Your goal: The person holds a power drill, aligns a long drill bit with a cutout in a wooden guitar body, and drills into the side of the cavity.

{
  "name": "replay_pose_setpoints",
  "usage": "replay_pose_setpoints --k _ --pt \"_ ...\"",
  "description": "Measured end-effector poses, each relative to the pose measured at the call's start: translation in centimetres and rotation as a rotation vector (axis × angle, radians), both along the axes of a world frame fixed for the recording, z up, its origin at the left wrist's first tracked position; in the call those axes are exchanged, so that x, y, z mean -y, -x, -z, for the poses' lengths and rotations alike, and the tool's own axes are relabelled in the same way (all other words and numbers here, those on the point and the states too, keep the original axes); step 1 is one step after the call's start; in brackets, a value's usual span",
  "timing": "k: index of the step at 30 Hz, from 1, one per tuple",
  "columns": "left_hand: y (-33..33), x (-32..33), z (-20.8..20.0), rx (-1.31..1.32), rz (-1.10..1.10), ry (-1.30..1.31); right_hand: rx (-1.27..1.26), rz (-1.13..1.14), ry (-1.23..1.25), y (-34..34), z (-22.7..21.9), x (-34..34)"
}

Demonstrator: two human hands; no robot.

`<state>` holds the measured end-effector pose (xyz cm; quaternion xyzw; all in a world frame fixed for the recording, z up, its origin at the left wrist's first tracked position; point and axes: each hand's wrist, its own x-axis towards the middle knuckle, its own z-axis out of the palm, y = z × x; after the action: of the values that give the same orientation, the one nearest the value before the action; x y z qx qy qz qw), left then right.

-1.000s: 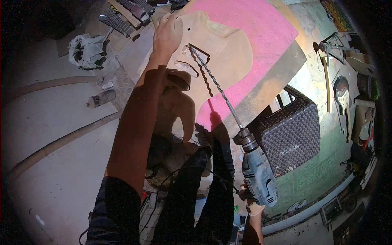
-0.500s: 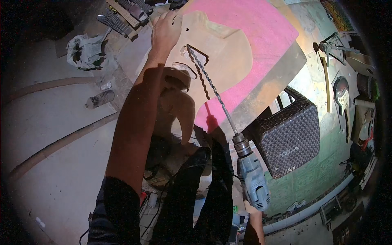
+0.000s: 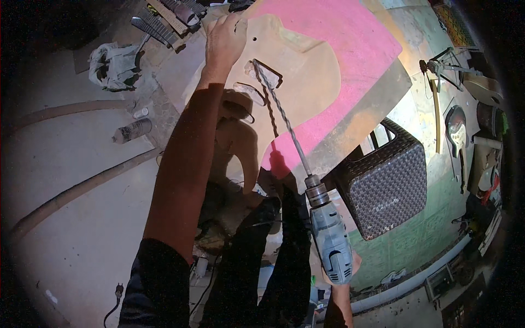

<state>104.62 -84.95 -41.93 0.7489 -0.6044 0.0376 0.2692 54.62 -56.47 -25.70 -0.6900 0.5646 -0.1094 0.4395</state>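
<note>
A pale wooden guitar body (image 3: 314,65) lies flat with cavities cut in it. My left hand (image 3: 225,41) is closed over its far left edge. A grey-blue power drill (image 3: 331,235) is in my right hand (image 3: 356,263), which is mostly hidden behind the drill's housing; only part of the hand and the wrist show. From the chuck a long twisted drill bit (image 3: 283,116) slants forward and left. Its tip is at the upper rectangular cavity (image 3: 268,75); whether it touches the wood I cannot tell. The drill's shadow falls across the body and the pink surface.
Under the body is a pink-painted board (image 3: 361,38). A dark woven-pattern stool (image 3: 388,186) stands right of the drill. Farther right lies an electric guitar (image 3: 456,128). At left are a bottle (image 3: 133,131), a crumpled white bag (image 3: 115,68) and a hose (image 3: 82,188).
The drill's rear end and my right hand have swung a little to the left, while the bit's tip stays at the same cavity. My left hand keeps its place on the guitar body.
</note>
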Motion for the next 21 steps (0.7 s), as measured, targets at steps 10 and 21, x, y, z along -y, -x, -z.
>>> replay_pose_setpoints --k 10,21 --pt "0.0 -0.1 0.0 -0.032 -0.007 0.014 0.056 0.12 -0.141 -1.5 0.3 1.2" --pt "0.2 0.0 -0.1 0.002 0.001 0.043 0.038 0.086 -0.054 -0.9 2.2 0.3"
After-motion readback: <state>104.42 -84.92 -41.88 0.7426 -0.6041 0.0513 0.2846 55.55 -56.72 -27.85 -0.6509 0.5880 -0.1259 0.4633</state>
